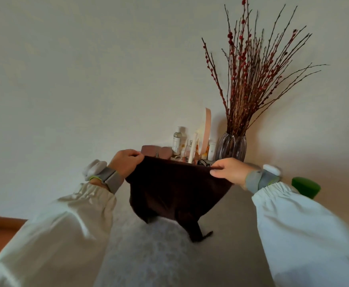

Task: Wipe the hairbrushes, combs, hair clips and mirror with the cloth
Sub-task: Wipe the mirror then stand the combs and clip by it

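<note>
I hold the cloth (177, 189) stretched between both hands above the table (231, 235), its top edge running left to right. My left hand (126, 162) pinches the upper left corner with curled fingers; my right hand (229, 171) pinches the upper right corner between thumb and fingers. The cloth is dark brown, soft and limp; it hangs in a sagging sheet, and its lowest tip touches the table on the near side.

The items to wipe lie directly beyond the top edge, on the far side of the cloth. A hairbrush (191, 152) with a pale handle stands tilted there, nearer my right hand, just beside a round mirror (207, 133) with a pink rim. Bottles (177, 140) stand close behind. I judge that wiping has not begun, and the right hand has the shorter reach.
</note>
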Motion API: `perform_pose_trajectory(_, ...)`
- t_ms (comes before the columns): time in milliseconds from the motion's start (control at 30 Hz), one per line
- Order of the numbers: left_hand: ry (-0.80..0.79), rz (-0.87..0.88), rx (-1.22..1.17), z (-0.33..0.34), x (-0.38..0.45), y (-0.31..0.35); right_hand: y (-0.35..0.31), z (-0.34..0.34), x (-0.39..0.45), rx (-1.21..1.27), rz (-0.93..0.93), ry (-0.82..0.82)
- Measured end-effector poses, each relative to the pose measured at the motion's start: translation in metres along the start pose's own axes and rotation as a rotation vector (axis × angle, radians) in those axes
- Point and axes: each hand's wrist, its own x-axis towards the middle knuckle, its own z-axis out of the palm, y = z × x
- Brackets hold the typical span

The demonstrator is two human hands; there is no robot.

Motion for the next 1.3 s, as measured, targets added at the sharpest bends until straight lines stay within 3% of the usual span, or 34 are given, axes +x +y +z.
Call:
perform_pose_trajectory(67, -0.242, 0.0, 0.12, 0.001, -0.006, -0.003, -0.005, 0.002, -0.001, 0.317, 0.059, 0.012)
perform_pose_trajectory(133, -0.425, -0.02, 0.283, 0.007, -0.01, -0.008, -0.009, 0.002, 0.001, 0.458, 0.101, 0.041)
perform_pose_trajectory(400, -0.377, -0.105, 0.263, -0.001, -0.008, -0.013, 0.003, 0.006, 0.01, 0.439, 0.185, 0.214)
perform_pose_trajectory(533, -0.279, -0.143, 0.28, 0.003, -0.01, -0.01, 0.001, 0.01, 0.013, 0.44, 0.228, 0.227)
perform_pose_trajectory(600, -0.261, -0.171, 0.159, 0.011, -0.014, -0.002, -0.007, 0.015, 0.012, 0.418, 0.223, 0.209)
perform_pose_trajectory(733, -0.432, -0.358, -0.399, 0.038, -0.032, 0.031, -0.034, 0.035, 0.006, 0.367, 0.09, 0.125)
perform_pose_trajectory(867, -0.506, -0.411, -0.643, 0.053, -0.042, 0.05, -0.058, 0.043, -0.007, 0.118, -0.071, 0.016)
perform_pose_trajectory(1000, -0.732, -0.459, -0.739, 0.049, -0.042, 0.043, -0.063, 0.035, -0.02, -0.123, -0.166, -0.046)
perform_pose_trajectory(1100, -0.645, -0.347, -0.509, 0.051, -0.045, 0.046, -0.065, 0.031, -0.021, -0.197, -0.17, -0.094)
perform_pose_trajectory(1200, -0.28, 0.02, -0.012, 0.058, -0.039, 0.042, -0.071, 0.019, -0.025, -0.188, -0.217, -0.106)
perform_pose_trajectory(1233, -0.238, 0.134, 0.105, 0.059, -0.035, 0.037, -0.072, 0.014, -0.027, -0.182, -0.224, -0.085)
perform_pose_trajectory(1300, -0.366, 0.228, 0.205, 0.059, -0.032, 0.03, -0.072, 0.003, -0.03, -0.154, -0.236, -0.058)
